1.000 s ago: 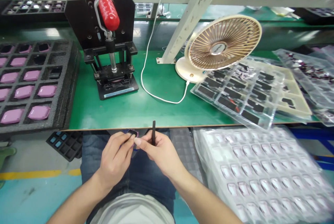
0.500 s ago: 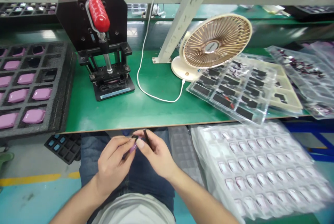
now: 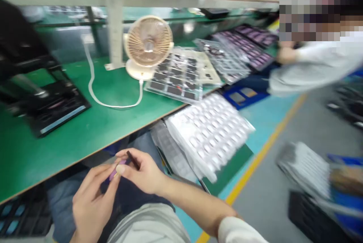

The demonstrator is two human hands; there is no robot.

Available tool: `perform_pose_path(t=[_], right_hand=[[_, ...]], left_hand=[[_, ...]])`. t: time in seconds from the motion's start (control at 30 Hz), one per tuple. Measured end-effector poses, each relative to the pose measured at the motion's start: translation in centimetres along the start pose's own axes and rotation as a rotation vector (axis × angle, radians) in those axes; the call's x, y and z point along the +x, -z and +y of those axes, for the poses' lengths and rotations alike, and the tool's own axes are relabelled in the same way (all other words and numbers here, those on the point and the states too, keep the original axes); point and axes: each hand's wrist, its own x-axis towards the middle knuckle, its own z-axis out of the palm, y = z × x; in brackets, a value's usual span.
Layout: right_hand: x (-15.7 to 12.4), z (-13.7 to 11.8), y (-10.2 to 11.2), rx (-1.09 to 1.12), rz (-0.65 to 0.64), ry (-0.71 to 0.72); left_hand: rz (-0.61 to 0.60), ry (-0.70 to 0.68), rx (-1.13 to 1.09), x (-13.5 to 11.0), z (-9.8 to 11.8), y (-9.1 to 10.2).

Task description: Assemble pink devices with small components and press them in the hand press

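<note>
My left hand (image 3: 92, 197) pinches a small purple plastic casing (image 3: 113, 174) between thumb and fingertips, above my lap. My right hand (image 3: 146, 173) meets it there, its thumb pressed to the casing's near edge. A thin black stick-like tool (image 3: 132, 160) juts up from between the right fingers; its lower end is hidden in the hand. The casing's far side is covered by fingers, and motion blur softens its details.
On the green bench (image 3: 119, 116) stand a black lever press (image 3: 56, 103), a cream fan (image 3: 149, 42) and a clear parts tray (image 3: 176, 78). A white blister tray (image 3: 210, 129) lies beyond the bench edge. A co-worker's sleeve (image 3: 317, 65) shows at right.
The view has swung to the right, bringing a co-worker and the floor aisle into sight and losing the foam tray of purple casings. Both hands still hold the casing together.
</note>
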Motion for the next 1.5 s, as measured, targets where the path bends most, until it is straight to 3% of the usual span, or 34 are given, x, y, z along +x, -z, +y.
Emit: perform_pose_path(t=[0.1,0.17,0.27,0.33,0.4,0.47,0.53,0.73,0.87,0.93,1.0,1.1,1.17,1.23,1.33,1.5], right_hand=[[-2.4,-0.8,5.1,-0.212,0.047,0.015],[-4.1,-1.5,10.3,-0.489,0.223,-0.092],[-5.5,-2.2,19.6,-0.911,0.605,-0.345],[-5.3,-2.1,25.3,-1.039,0.755,-0.441],[-4.6,-1.5,29.5,-1.120,0.825,-0.493],[-3.6,-0.5,32.1,-1.187,0.842,-0.537],[-2.6,0.5,33.4,-1.229,0.833,-0.580],[-1.8,0.9,34.3,-1.266,0.844,-0.614],[-3.4,-0.1,32.4,-1.260,0.949,-0.542],[-4.2,-0.4,29.3,-1.216,1.036,-0.405],[-4.3,-0.4,24.3,-0.978,1.070,-0.113],[-2.8,0.1,14.0,-0.630,0.743,0.051],[-0.6,0.6,7.6,-0.429,0.518,0.047],[1.6,0.9,2.8,-0.294,0.322,0.013],[3.5,1.0,-1.2,-0.142,0.145,-0.020],[3.6,1.0,-3.2,0.033,-0.042,-0.034]], left_hand=[[-0.137,0.539,-0.363,-0.7,-0.3,-1.4],[-0.158,0.775,-0.550,-1.1,-0.5,-2.2],[-0.182,0.935,-0.680,-1.5,-0.8,-2.9],[-0.205,1.019,-0.699,-1.4,-1.2,-3.3],[-0.214,1.079,-0.713,-1.2,-1.3,-3.6],[-0.217,1.091,-0.731,-0.9,-1.2,-3.9],[-0.214,1.081,-0.746,-0.6,-0.9,-4.0],[-0.217,1.119,-0.843,0.1,-0.7,-2.7],[-0.236,1.115,-0.989,0.6,-1.2,-1.5],[-0.219,1.108,-1.053,0.8,-1.2,-1.0],[-0.181,1.090,-1.088,0.9,-0.9,-0.7],[-0.166,1.017,-1.097,1.0,-0.4,-0.5],[-0.178,0.952,-1.076,0.8,-0.3,-0.3],[-0.171,0.875,-1.040,0.6,-0.2,0.1],[-0.100,0.768,-1.010,0.1,-0.5,1.4],[0.015,0.704,-1.108,-0.6,-1.4,4.1]])
